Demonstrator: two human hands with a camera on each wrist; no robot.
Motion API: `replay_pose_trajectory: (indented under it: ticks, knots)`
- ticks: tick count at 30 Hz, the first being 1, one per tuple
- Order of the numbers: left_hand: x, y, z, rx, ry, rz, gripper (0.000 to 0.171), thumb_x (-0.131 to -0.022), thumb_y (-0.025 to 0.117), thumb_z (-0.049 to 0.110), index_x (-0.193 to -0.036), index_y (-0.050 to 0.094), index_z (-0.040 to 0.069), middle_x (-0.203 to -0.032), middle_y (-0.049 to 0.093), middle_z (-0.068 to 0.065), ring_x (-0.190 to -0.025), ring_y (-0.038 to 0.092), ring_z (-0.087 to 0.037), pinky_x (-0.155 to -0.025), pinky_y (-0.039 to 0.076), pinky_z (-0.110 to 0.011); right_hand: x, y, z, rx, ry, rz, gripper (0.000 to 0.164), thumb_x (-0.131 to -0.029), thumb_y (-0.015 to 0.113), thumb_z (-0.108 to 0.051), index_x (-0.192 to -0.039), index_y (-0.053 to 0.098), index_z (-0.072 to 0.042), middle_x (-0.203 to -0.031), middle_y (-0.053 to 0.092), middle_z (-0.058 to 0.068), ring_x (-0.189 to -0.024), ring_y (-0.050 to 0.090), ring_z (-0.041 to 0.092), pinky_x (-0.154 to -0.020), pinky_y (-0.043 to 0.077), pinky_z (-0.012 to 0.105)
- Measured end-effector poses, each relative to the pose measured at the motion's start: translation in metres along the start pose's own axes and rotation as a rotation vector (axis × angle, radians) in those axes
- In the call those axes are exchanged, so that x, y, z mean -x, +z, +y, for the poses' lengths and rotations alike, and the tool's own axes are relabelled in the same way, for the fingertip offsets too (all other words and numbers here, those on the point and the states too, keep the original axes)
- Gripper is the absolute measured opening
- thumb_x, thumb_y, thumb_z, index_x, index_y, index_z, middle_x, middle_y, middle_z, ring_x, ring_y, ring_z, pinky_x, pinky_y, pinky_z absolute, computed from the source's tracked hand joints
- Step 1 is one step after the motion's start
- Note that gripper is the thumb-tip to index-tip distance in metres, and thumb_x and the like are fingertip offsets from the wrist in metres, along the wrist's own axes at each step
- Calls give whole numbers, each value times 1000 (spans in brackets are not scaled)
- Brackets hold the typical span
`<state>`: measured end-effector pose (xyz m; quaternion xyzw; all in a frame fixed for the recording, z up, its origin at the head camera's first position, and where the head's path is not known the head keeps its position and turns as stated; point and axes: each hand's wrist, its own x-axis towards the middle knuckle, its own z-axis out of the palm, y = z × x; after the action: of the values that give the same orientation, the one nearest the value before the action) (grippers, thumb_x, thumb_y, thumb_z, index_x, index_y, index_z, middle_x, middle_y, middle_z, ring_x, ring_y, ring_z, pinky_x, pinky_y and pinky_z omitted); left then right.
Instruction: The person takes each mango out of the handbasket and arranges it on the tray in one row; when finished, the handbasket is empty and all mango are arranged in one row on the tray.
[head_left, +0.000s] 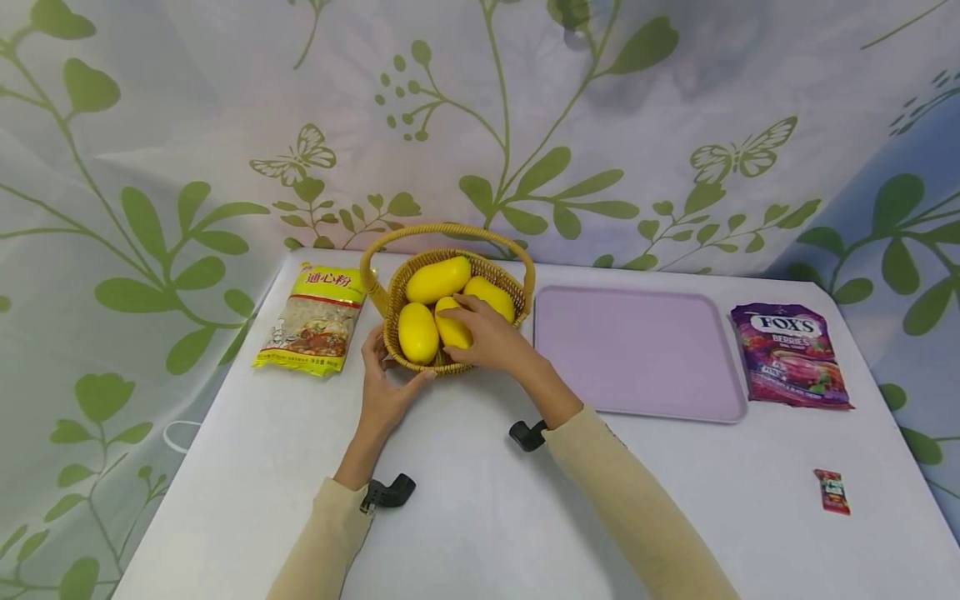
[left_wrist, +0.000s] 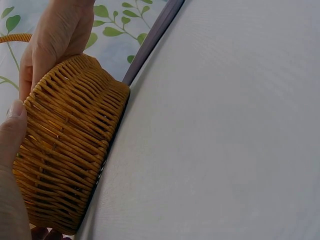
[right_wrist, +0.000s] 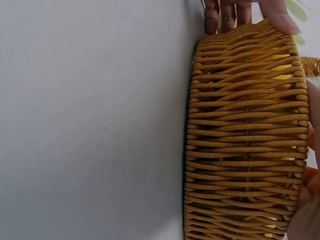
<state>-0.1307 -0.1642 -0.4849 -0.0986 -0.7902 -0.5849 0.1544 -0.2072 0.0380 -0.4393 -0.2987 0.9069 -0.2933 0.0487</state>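
A wicker basket (head_left: 517, 287) with a tall arched handle stands at the back of the table, holding several smooth yellow mangoes (head_left: 438, 280). My left hand (head_left: 384, 392) grips the basket's front left side, thumb along the rim and fingers around the outer wall. Reaching in over the front right rim, my right hand (head_left: 487, 333) has its fingers and thumb around the front mango (head_left: 452, 323), which still lies among the others. In the left wrist view the woven wall (left_wrist: 70, 135) hides the fruit; in the right wrist view yellow shows through the weave (right_wrist: 245, 130).
Left of the basket lies a yellow pasta bag (head_left: 315, 321). To its right are a lilac tray (head_left: 637, 354), a purple Fox's candy bag (head_left: 791, 357) and a small red wrapped candy (head_left: 832, 492). A leaf-patterned curtain (head_left: 525, 125) hangs behind the white table (head_left: 480, 517).
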Motion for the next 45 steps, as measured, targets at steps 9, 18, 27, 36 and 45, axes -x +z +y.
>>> replay_pose_trajectory:
  ticks: [9, 18, 27, 36, 45]
  knots:
    - [1, 0, -1, 1, 9, -2, 98, -75, 81, -1, -148, 16, -7, -143, 39, -27, -118, 47, -30, -90, 39, -58, 5, -5, -2, -27, -17, 31, 54, -88, 72, -29, -138, 56, -16, -154, 38, 15, -140, 39, 32, -112, 37, 46]
    - [1, 0, -2, 5, 15, -3, 98, -75, 81, -2, -148, 16, -7, -142, 38, -30, -117, 47, -40, -89, 39, -58, 28, -21, -16, 26, -104, 200, 55, -88, 72, -29, -140, 55, -19, -157, 34, 12, -140, 39, 33, -106, 43, 49]
    - [1, -1, -1, -11, -5, -1, 97, -76, 81, 0, -149, 17, -4, -142, 40, -26, -117, 46, -37, -90, 39, -59, 71, -43, -46, -5, -276, 390, 57, -83, 78, -21, -137, 57, -17, -155, 36, 11, -138, 42, 29, -98, 51, 42]
    - [1, -2, -3, 0, -1, 2, 98, -76, 81, 1, -150, 17, -3, -143, 39, -26, -118, 46, -36, -91, 39, -59, 99, -72, -53, -54, -317, 595, 59, -76, 82, -10, -131, 61, -10, -152, 39, 16, -136, 44, 33, -97, 51, 43]
    - [0, -2, -5, 13, -2, -5, 97, -77, 81, 1, -150, 16, -3, -142, 39, -25, -118, 45, -33, -91, 39, -57, 113, -81, -11, -78, -129, 689, 64, -73, 83, -2, -133, 60, -11, -153, 40, 10, -130, 50, 28, -81, 55, 22]
